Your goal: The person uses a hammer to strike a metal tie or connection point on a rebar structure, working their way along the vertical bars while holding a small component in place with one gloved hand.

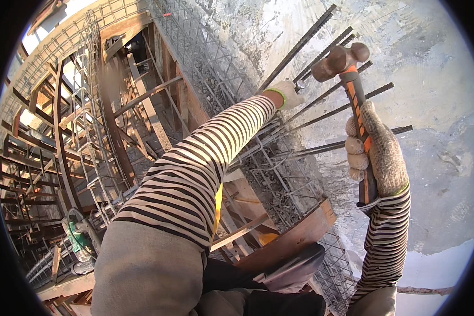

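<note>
In my right hand (382,152), gloved in grey knit, is a hammer (359,105) with a black and orange handle and a worn brown-grey head. It stands upright, its head raised to the right of my left hand. My left hand (288,95), in a pale glove with a green cuff, reaches out among the ribbed steel bars (313,45) beside the grey wall surface. Its fingers look closed near the bars, but whatever they hold is too small and partly hidden to make out. Striped sleeves cover both forearms.
More bars (353,142) stick out over the grey concrete surface (437,168). Along its edge runs a wire-tied rebar cage (263,174). A wooden plank (289,239) lies close by my legs. At left are rebar frames, timber struts (147,100) and a green power tool (78,239).
</note>
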Tool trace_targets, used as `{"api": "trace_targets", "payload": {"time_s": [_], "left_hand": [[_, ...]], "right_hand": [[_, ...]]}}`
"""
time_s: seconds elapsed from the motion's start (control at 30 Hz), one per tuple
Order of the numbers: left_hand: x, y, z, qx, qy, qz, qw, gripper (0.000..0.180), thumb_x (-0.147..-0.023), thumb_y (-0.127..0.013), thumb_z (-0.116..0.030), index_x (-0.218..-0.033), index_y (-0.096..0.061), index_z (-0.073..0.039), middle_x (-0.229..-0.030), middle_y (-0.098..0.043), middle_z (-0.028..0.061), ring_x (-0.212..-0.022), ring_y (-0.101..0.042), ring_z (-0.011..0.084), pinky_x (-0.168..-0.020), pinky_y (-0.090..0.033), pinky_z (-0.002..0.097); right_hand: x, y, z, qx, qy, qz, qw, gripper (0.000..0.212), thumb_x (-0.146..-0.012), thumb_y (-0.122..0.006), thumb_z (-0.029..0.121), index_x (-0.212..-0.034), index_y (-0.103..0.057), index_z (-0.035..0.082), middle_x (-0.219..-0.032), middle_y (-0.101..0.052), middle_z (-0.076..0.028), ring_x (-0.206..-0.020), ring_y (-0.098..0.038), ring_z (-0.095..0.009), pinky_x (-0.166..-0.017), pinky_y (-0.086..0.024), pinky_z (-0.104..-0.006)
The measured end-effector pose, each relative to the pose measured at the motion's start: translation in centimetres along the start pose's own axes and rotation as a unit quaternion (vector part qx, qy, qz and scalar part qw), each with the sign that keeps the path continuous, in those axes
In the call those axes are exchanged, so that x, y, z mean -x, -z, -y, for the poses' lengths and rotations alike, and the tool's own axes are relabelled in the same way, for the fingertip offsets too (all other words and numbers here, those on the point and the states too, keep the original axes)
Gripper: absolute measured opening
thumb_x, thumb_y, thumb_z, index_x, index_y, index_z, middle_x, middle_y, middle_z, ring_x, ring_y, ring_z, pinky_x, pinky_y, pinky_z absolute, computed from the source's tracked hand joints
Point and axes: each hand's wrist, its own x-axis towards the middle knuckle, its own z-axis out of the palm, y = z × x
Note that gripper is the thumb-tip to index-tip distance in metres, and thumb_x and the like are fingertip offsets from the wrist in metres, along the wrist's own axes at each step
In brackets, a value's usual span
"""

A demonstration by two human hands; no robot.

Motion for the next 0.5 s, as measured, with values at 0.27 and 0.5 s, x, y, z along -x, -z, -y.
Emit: {"api": "trace_targets", "payload": {"time_s": [0.27, 0.5], "left_hand": [[0.0, 0.4, -1.7, 0.023, -0.005, 0.000, 1.000, 0.067, -0.088, -0.069, -0.054, -0.126, -0.069, 0.001, -0.118, -0.073, 0.0203, -0.110, -0.071, 0.0294, -0.098, -0.052, 0.0379], [-1.0, 0.7, -0.7, -0.014, -0.010, -0.026, 1.000, 0.072, -0.087, -0.070, -0.057, -0.130, -0.068, 0.001, -0.117, -0.074, 0.0198, -0.109, -0.071, 0.0317, -0.096, -0.053, 0.0399]], "right_hand": [[1.3, 6.3, 8.4, 0.096, 0.398, -0.075, 0.909, 0.050, -0.104, -0.057, 0.057, -0.104, -0.059, 0.007, -0.078, -0.060, 0.001, -0.064, -0.061, -0.006, -0.048, -0.053, -0.0252], [-4.1, -0.7, -1.3, 0.110, 0.006, -0.004, 0.994, 0.047, -0.103, -0.059, 0.058, -0.094, -0.058, 0.012, -0.063, -0.050, 0.005, -0.044, -0.043, -0.005, -0.039, -0.037, -0.0223]]}}
